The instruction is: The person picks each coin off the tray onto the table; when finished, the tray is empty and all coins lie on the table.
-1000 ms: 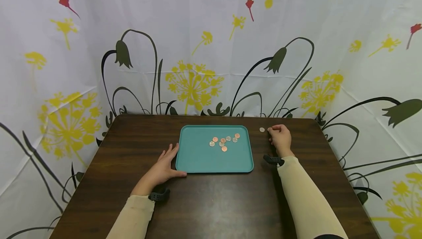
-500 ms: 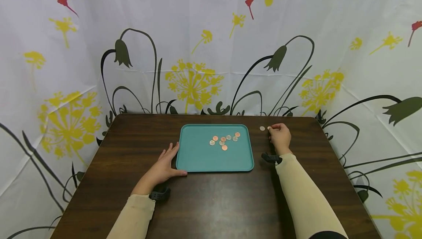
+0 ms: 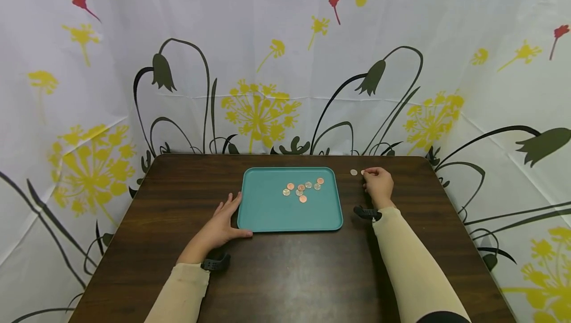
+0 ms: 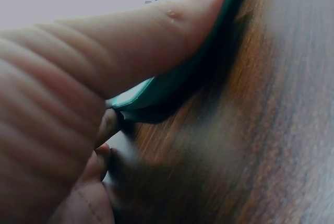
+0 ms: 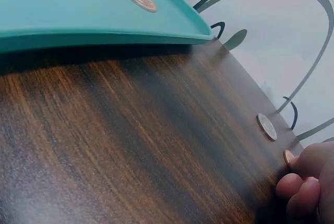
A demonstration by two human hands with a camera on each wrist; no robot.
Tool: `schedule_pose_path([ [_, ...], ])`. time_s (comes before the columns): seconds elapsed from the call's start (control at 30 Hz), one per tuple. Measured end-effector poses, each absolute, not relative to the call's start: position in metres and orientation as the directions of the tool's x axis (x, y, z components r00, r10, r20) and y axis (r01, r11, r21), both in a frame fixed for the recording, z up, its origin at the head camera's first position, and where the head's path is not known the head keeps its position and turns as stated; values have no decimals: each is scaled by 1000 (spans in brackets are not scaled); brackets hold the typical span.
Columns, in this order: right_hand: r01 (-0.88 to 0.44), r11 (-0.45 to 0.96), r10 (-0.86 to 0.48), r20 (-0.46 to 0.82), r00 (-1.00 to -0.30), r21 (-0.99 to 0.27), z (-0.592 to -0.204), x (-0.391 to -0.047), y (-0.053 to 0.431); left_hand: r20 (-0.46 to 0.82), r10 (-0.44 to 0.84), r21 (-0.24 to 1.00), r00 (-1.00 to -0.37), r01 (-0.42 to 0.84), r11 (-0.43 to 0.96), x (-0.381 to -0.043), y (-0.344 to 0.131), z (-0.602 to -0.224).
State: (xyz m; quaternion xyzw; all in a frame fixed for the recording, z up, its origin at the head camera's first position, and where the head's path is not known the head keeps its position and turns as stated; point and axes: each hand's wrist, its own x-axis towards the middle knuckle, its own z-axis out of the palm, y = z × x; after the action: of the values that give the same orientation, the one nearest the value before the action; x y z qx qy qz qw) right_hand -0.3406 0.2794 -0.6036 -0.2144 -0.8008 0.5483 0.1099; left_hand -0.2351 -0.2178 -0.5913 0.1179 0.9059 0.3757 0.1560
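Note:
In the head view, a teal tray [image 3: 267,214] lies on the table with several copper and silver coins [image 3: 300,192] spread over its right half. My left hand [image 3: 216,229] spans the tray's near left corner, fingers spread along the left side and thumb at the front edge. The left wrist view shows that thumb [image 4: 156,41] lying straight against the rim. Right of the tray, my right hand [image 3: 379,187] has its curled fingertips at a penny [image 5: 288,157], partly covered by the fingers. Beside it a silver coin [image 5: 266,126] lies flat on the wood.
The dark wooden table [image 3: 285,278] ends at the back against a white flower-print curtain [image 3: 267,26], which also hangs along both sides. Both coins on the wood lie near the table's back edge.
The head view shifts slightly. My right fingertips stay at the penny, with a little more of it showing than one second ago. My left hand keeps its place on the tray.

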Motion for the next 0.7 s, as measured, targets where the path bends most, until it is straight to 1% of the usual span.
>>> schedule_pose_path([
  [0.23,188,257,464,-49,-885,-948,-606,-339,279,-202,325,720,-924,84,688,-233,-218,-594],
  [0.43,99,189,459,-1,-888,-977,-610,-331,280,-208,327,722,-922,81,687,-232,-218,-595],
  [0.6,36,197,424,53,-904,-980,-612,-320,278,-202,320,720,-926,82,690,-234,-217,-592],
  [0.7,30,193,396,49,-917,-981,-610,-312,268,-195,328,715,-924,95,693,-235,-218,-592],
])
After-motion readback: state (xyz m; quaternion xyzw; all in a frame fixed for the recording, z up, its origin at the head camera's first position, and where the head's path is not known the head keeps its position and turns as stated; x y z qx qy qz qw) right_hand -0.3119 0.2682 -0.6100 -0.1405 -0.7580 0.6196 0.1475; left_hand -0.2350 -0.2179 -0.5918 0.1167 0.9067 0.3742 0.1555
